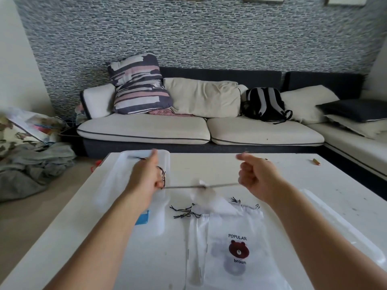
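Nearest me lies a white fabric bag with brown bear print (pixel 236 248), and above the white table (pixel 293 174) my left hand (pixel 146 178) and right hand (pixel 257 176) each curl round an end of a taut thin grey cord (pixel 184 186), which I judge light, limp, best pinched near its ends.

Outstretched left hand (pixel 146 177), right hand (pixel 258 177): apparently fisted.

Cream sofa (pixel 178 128) against mosaic wall (pixel 188 34).
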Tool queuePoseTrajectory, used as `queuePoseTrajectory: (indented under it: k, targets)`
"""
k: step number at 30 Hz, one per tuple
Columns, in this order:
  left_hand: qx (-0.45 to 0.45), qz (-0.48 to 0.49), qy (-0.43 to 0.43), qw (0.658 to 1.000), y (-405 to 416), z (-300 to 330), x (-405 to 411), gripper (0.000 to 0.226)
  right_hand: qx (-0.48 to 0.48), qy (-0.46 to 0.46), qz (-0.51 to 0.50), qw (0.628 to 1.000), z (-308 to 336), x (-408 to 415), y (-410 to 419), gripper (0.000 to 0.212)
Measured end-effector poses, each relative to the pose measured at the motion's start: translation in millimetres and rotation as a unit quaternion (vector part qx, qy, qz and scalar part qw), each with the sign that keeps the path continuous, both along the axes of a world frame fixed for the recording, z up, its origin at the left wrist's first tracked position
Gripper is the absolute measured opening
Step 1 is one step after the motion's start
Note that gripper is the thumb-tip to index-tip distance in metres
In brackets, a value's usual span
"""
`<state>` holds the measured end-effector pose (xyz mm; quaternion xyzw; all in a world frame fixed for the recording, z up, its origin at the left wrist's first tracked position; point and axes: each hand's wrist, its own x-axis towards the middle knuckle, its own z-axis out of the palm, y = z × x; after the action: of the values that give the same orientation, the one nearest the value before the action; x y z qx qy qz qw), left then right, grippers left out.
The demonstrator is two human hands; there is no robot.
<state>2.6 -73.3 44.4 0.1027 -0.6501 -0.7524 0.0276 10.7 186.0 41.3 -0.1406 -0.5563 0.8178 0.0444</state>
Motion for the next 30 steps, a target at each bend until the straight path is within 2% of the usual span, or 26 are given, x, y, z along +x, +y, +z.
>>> queuePoseTrajectory:
  k: [1,2,4,6,7,9,11,12,14,15,17,19,22,23,25,27,29,30]
  targets:
    - [-0.186,-0.027,0.023,0.982,3.0,-4.6,3.0,0.029,0.172,0.006,0.022,0.985,-2.9,2.8,-3.2,0.011]
    - [-0.323,-0.059,0.050,0.943,5.5,-11.7,5.1,0.034,0.326,0.019,0.061,0.943,-4.8,6.6,-8.5,0.015]
    - [-0.498,-0.166,0.081,0.847,8.7,-22.6,14.1,0.052,0.544,0.039,0.181,0.819,-6.7,14.3,-20.5,0.036]
    - [-0.604,-0.250,0.086,0.752,13.9,-27.5,23.6,0.049,0.669,0.032,0.290,0.684,-7.5,23.7,-30.6,0.045]
    - [-0.633,-0.279,0.071,0.719,15.9,-26.5,27.5,0.042,0.691,0.019,0.327,0.644,-7.4,27.6,-33.5,0.043]
    - [-0.641,-0.320,0.042,0.696,17.8,-25.4,27.3,0.048,0.685,-0.012,0.384,0.619,-6.4,32.1,-33.2,0.037]
    - [-0.611,-0.366,0.052,0.701,17.9,-23.2,24.8,0.059,0.663,-0.012,0.405,0.630,-4.6,31.5,-29.5,0.029]
    - [-0.563,-0.399,0.068,0.721,17.7,-20.2,26.7,0.060,0.629,-0.004,0.409,0.661,-4.0,31.2,-27.1,0.026]
    - [-0.391,-0.438,0.085,0.805,18.3,-10.6,33.8,0.055,0.474,0.015,0.420,0.774,-3.9,30.7,-20.4,0.029]
    - [-0.294,-0.413,0.103,0.856,19.3,-5.3,36.1,0.051,0.374,0.023,0.421,0.826,-4.6,30.8,-16.5,0.034]
    - [-0.165,-0.311,0.141,0.925,20.8,0.5,33.5,0.043,0.242,0.044,0.396,0.885,-5.3,28.9,-10.2,0.041]
    - [-0.065,-0.273,0.151,0.948,22.0,1.0,30.5,0.045,0.219,0.057,0.361,0.905,-4.0,24.6,-11.6,0.040]
    - [0.117,-0.319,0.104,0.935,28.9,2.4,36.8,0.035,0.280,0.065,0.331,0.899,-1.6,22.3,-23.1,0.036]
    - [0.131,-0.321,0.094,0.933,30.6,3.0,38.6,0.031,0.287,0.069,0.317,0.901,-1.4,22.6,-25.3,0.035]
    - [0.105,-0.306,0.100,0.941,33.0,2.4,37.9,0.027,0.304,0.081,0.285,0.905,1.1,23.7,-29.0,0.032]
    - [-0.020,-0.275,0.144,0.950,31.8,-4.2,32.3,0.029,0.386,0.090,0.249,0.884,3.1,23.2,-31.4,0.036]
    - [-0.147,-0.251,0.180,0.940,30.8,-8.6,30.0,0.032,0.470,0.087,0.237,0.846,2.5,23.0,-35.6,0.050]
    - [-0.182,-0.248,0.182,0.934,31.6,-10.9,30.0,0.032,0.496,0.089,0.238,0.830,1.9,23.7,-37.5,0.051]
